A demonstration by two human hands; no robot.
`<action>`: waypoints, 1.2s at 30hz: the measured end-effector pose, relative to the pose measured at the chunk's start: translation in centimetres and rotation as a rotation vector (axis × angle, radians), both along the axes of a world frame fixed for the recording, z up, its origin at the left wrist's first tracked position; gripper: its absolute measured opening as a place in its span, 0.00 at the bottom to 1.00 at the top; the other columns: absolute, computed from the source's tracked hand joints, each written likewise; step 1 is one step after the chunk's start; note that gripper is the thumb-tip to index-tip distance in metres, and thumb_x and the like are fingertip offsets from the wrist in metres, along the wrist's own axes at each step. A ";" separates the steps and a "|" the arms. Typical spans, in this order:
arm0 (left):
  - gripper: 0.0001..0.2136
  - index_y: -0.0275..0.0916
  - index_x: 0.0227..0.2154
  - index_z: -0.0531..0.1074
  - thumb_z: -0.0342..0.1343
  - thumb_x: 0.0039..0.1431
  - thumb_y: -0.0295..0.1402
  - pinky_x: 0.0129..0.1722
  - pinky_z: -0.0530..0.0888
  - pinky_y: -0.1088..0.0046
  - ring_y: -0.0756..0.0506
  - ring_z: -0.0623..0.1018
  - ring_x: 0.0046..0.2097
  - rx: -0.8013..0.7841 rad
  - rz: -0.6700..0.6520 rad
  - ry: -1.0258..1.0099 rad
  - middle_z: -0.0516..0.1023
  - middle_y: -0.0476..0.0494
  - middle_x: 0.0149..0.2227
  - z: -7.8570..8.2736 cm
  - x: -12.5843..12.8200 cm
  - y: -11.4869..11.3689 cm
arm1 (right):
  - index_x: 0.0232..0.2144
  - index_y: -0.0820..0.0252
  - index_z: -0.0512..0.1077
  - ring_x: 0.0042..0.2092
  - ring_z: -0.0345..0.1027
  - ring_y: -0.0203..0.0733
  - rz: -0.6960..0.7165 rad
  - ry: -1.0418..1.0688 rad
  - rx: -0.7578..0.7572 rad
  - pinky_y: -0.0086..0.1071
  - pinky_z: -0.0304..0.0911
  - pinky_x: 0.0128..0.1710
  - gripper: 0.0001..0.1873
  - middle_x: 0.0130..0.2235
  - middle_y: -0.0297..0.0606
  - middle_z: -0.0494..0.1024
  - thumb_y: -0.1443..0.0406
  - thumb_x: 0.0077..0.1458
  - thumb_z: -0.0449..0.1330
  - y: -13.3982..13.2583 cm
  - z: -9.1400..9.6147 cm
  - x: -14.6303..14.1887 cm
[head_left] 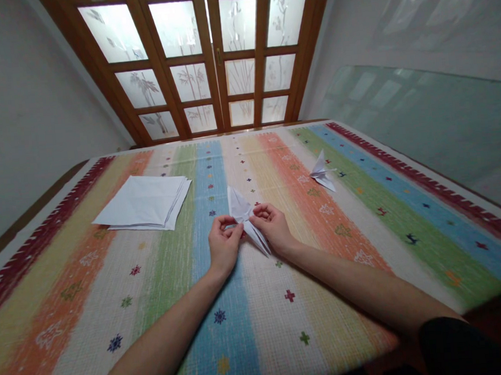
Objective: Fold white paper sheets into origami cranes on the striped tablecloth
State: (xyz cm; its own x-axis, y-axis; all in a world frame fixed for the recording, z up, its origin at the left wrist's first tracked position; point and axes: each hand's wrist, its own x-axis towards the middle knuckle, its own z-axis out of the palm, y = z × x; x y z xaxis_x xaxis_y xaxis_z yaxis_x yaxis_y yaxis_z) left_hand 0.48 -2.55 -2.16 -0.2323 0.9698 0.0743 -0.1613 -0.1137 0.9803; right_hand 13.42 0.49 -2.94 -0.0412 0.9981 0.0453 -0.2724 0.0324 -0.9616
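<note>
A white folded paper crane (239,203) is held between both hands over the blue and cream stripes of the tablecloth. One wing points up and away, the other slants down toward me. My left hand (225,241) pinches its left side with thumb and fingers. On the opposite side, my right hand (274,226) grips the paper between thumb and forefinger. Fingers cover part of the crane's middle, so its finer folds there are hidden.
To the left lies a stack of white paper sheets (143,202). Another white paper crane (322,173) sits at the right on the striped tablecloth (166,327). Beyond the table's far edge stand wooden doors (218,57) with frosted panes. A glass panel (436,121) leans along the right wall.
</note>
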 end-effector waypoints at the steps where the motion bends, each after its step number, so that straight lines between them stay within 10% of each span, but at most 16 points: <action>1: 0.17 0.38 0.32 0.65 0.65 0.42 0.36 0.25 0.74 0.75 0.52 0.75 0.23 -0.006 0.011 -0.006 0.74 0.51 0.31 0.0 0.0 0.0 | 0.31 0.56 0.65 0.28 0.67 0.35 -0.002 -0.002 0.001 0.31 0.64 0.31 0.18 0.27 0.29 0.71 0.61 0.39 0.68 0.0 0.0 0.0; 22: 0.11 0.37 0.17 0.68 0.61 0.47 0.36 0.27 0.64 0.76 0.51 0.67 0.25 0.064 0.225 0.382 0.68 0.52 0.21 0.7 -0.5 0.1 | 0.26 0.60 0.72 0.26 0.63 0.34 -0.177 -0.677 0.586 0.29 0.59 0.28 0.07 0.26 0.34 0.73 0.64 0.55 0.60 -1.0 1.6 -0.5; 36: 0.09 0.35 0.25 0.79 0.59 0.48 0.36 0.31 0.72 0.72 0.46 0.77 0.28 0.023 0.130 0.161 0.80 0.45 0.24 -0.3 0.0 0.1 | 0.37 0.60 0.76 0.30 0.66 0.38 -0.326 -1.017 1.263 0.32 0.59 0.28 0.10 0.28 0.38 0.76 0.71 0.60 0.55 -0.5 0.7 0.3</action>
